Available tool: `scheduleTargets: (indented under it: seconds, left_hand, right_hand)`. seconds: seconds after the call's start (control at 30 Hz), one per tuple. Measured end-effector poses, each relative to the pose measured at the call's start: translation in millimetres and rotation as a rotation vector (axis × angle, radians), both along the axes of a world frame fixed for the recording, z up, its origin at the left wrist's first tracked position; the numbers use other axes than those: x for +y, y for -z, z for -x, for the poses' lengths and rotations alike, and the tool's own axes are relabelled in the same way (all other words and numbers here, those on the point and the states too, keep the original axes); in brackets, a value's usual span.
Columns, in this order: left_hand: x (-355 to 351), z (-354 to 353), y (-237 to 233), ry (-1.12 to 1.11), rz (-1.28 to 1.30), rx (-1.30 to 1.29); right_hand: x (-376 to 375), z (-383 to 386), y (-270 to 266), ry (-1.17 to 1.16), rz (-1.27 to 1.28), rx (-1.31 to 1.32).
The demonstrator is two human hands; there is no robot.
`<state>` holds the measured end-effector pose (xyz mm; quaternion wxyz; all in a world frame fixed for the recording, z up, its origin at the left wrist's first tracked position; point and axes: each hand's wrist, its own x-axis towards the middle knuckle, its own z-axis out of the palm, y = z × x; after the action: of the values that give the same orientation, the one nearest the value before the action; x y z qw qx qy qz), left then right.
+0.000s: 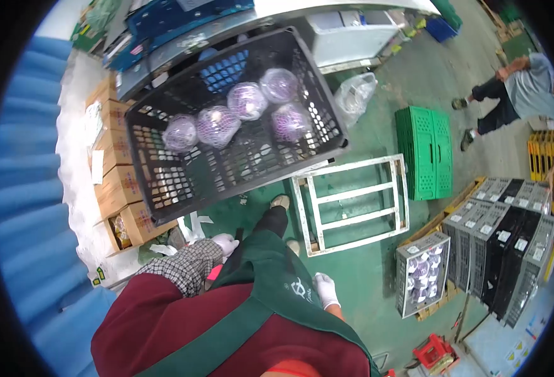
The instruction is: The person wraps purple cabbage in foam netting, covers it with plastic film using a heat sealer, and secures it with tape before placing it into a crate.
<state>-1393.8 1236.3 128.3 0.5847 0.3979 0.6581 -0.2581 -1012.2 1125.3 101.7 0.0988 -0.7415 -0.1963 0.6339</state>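
Note:
In front of me is a black slatted crate [140, 169]. Several round purple-and-white items, among them a wrapped ball [218, 127], lie inside it, apparently in clear film and netting. My left hand [225, 244], in a white glove, hangs below the crate's near left corner, apart from it; its fingers look curled, and whether they hold anything is hidden. On the other side of my green apron [271, 270], my white-gloved right hand [326, 290] hangs low at my side. Its fingers point away from me, and their closure is too small to judge.
Cardboard boxes [118, 183] line the left, beside a blue curtain [28, 176]. A white metal frame [360, 223] lies to the right, before stacked green crates [423, 152]. Grey and black crates [500, 242] stand on a pallet. Another person [531, 94] is at far right.

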Motion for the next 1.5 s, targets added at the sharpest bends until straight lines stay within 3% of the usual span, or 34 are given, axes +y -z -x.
scheduleTargets:
  seconds: [0.07, 0.2, 0.33, 0.4, 0.47, 0.5, 0.53, 0.57, 0.6, 0.67, 0.7, 0.73, 0.77, 0.8, 0.87, 0.9, 0.93, 1.0, 1.07, 1.1, 1.13, 1.17, 1.2, 1.27, 1.3, 1.33, 1.37, 1.4, 1.43, 1.47, 1.5]
  left_hand:
    - [-4.4, -6.8, -6.8, -0.058, -0.083, 0.039]
    - [-36.7, -17.7, -19.2, -0.224, -0.271, -0.042]
    - [-99.0, -8.1, -46.8, -0.328, -0.359, -0.055]
    - [-147.0, 13.5, -41.9, -0.38, -0.365, -0.068]
    - [-210.9, 42.7, -10.2, -0.636, -0.391, -0.052]
    - [-224.2, 54.6, -16.1, -0.879, -0.338, -0.08]
    - [-236.3, 64.4, -22.4, -1.039, -0.332, -0.005]
    - [-242.8, 78.0, -29.7, -1.041, -0.304, 0.07]
    - [-248.5, 91.6, -35.0, -1.039, -0.274, 0.139]
    - [-254.0, 116.1, -50.9, -0.82, -0.283, 0.258]
    - [-256.4, 130.5, -54.5, -0.711, -0.288, 0.32]
    - [-259.1, 143.5, -52.8, -0.741, -0.302, 0.272]
    - [-261.4, 153.9, -50.0, -0.773, -0.315, 0.23]
    - [-264.9, 166.5, -45.7, -0.806, -0.326, 0.189]
    - [-271.9, 201.8, -26.7, -0.676, -0.363, 0.128]
    - [-275.7, 222.1, -16.8, -0.636, -0.367, 0.083]
    - [-279.3, 242.9, -6.9, -0.596, -0.373, 0.038]
    - [-284.0, 303.3, 9.5, -0.438, -0.464, 0.075]
    - [-282.2, 368.5, 15.6, -0.686, -0.507, 0.085]
    - [-285.8, 399.2, 33.4, -0.815, -0.406, 0.16]
    - [-286.4, 431.1, 25.3, -0.834, -0.462, 0.222]
    - [-283.7, 467.2, 10.8, -0.842, -0.531, 0.287]
    - [-282.2, 498.2, 4.0, -0.653, -0.589, 0.371]
    - [-286.8, 549.3, 4.8, -0.676, -0.61, 0.327]
    - [-316.7, 583.0, 66.7, -0.413, -0.722, 0.306]
    - [-318.9, 607.2, 89.4, -0.333, -0.764, 0.312]
    - [-289.0, 613.6, 43.8, -0.289, -0.699, 0.291]
    - [-253.7, 617.4, 38.5, -0.324, -0.364, 0.423]
    - [-227.6, 622.8, 31.9, -0.369, -0.282, 0.415]
    - [-201.9, 625.5, 27.3, -0.258, -0.275, 0.421]
    - [-195.8, 641.5, 82.7, -0.013, -0.398, 0.233]
  right_hand:
    - [26.6, 19.4, -32.9, 0.119, -0.017, 0.095]
    - [33.1, 23.3, -51.1, -0.142, -0.081, 0.068]
    - [-4.1, -19.4, 31.5, -0.457, -0.095, -0.035]
    - [-32.7, -59.4, 109.8, -0.702, 0.057, -0.185]
    - [-20.7, -49.3, 104.7, -0.788, 0.055, -0.228]
    - [-11.7, -34.1, 72.2, -0.824, 0.054, -0.259]
    - [3.2, -15.0, 39.8, -0.681, 0.114, -0.118]
    - [6.9, -8.6, 40.0, -0.85, -0.071, -0.129]
    - [15.0, -0.8, 40.6, -1.01, -0.261, -0.14]
    - [28.1, 23.7, 47.3, -0.987, -0.371, -0.146]
    - [41.7, 54.0, 28.4, -0.875, -0.288, -0.103]
    - [51.6, 87.0, 13.4, -0.766, -0.203, -0.055]
    - [59.1, 92.6, 47.3, -0.843, -0.183, 0.054]
    - [70.3, 135.8, 19.0, -0.684, -0.043, 0.035]
    - [86.9, 196.4, 26.7, -0.788, -0.169, 0.118]
    - [93.4, 259.6, -35.3, -0.779, -0.155, 0.13]
    - [101.7, 297.4, -38.3, -0.892, -0.138, 0.078]
    - [101.4, 385.7, -68.2, -0.88, -0.179, 0.202]
    - [97.4, 461.0, -92.3, -0.926, -0.147, 0.304]
    - [97.4, 502.2, -115.1, -0.953, -0.111, 0.357]
    - [99.3, 544.1, -158.1, -1.05, -0.178, 0.404]
    - [99.9, 559.8, -159.7, -1.066, -0.195, 0.409]
    - [103.1, 575.8, -160.3, -1.067, -0.228, 0.414]
    - [114.8, 597.1, -176.7, -1.027, -0.283, 0.369]
    - [122.7, 597.0, -170.1, -1.093, -0.394, 0.273]
    - [132.4, 605.2, -194.0, -1.078, -0.354, 0.219]
    - [138.6, 605.0, -195.1, -1.059, -0.4, 0.174]
    - [147.7, 608.2, -201.5, -1.071, -0.406, 0.142]
    - [154.1, 608.8, -195.1, -1.043, -0.447, 0.113]
    - [160.4, 610.5, -187.2, -1.033, -0.477, 0.099]
    - [166.1, 614.7, -191.1, -1.003, -0.472, 0.092]
